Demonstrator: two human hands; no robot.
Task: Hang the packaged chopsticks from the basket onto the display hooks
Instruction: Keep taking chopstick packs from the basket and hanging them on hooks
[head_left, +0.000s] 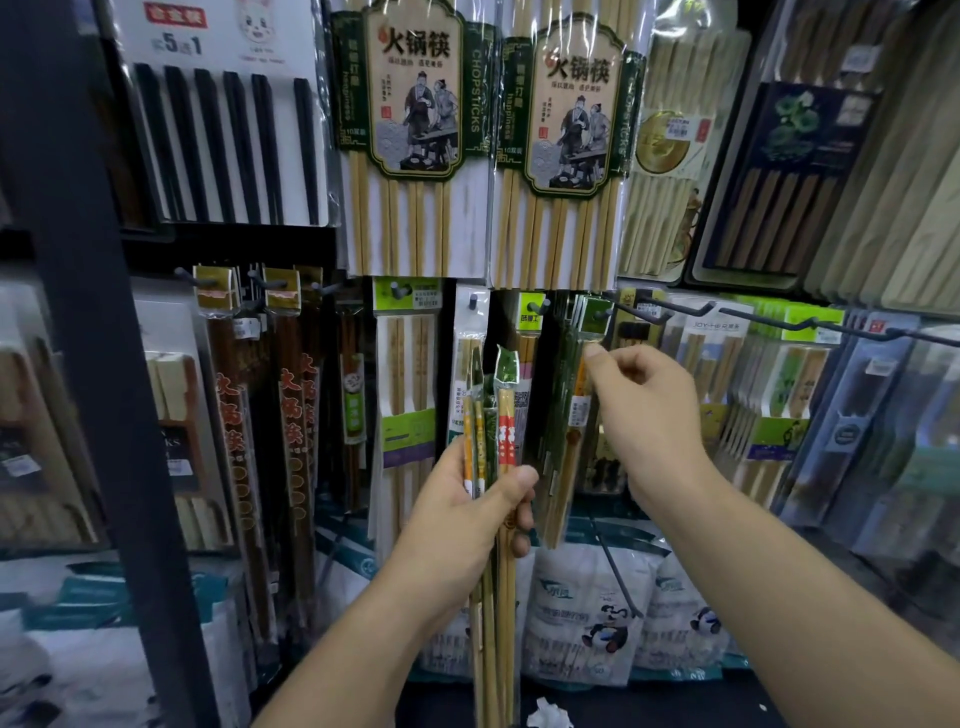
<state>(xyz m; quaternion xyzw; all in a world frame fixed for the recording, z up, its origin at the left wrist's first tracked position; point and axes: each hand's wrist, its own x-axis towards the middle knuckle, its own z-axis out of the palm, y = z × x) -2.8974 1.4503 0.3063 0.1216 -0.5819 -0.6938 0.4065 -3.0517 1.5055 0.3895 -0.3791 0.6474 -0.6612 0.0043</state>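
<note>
- A person is standing close to a shop display wall crowded with hanging chopstick packs, both bare forearms reaching in from the bottom of the view.
- The left hand (467, 512) is gripping a bundle of packaged chopsticks (491, 415), its fingers and thumb wrapping round the middle of the bundle. The slim clear packs are standing upright in front of the lower row of the display, their tops fanning slightly apart.
- The right hand (644, 410) is reaching up to a green-headed chopstick pack (576, 400) that is hanging on a display hook (601, 314) just right of the bundle. The thumb tip is touching the pack just under its green header card and the fingers are curling in; whether they are actually clamping the pack cannot be told.
- Two bare hooks (680, 310) are sticking out toward the viewer to the right of that pack, above rows of pale bamboo chopsticks.
- Two large hot pot chopstick packs (415, 130) with green and tan illustrated labels are hanging side by side in the upper row.
- A pack of black chopsticks (228, 145) is hanging at upper left.
- Long dark brown chopsticks (234, 415) with red characters are hanging at lower left.
- White bags with a panda cartoon (597, 613) are sitting below the display.
</note>
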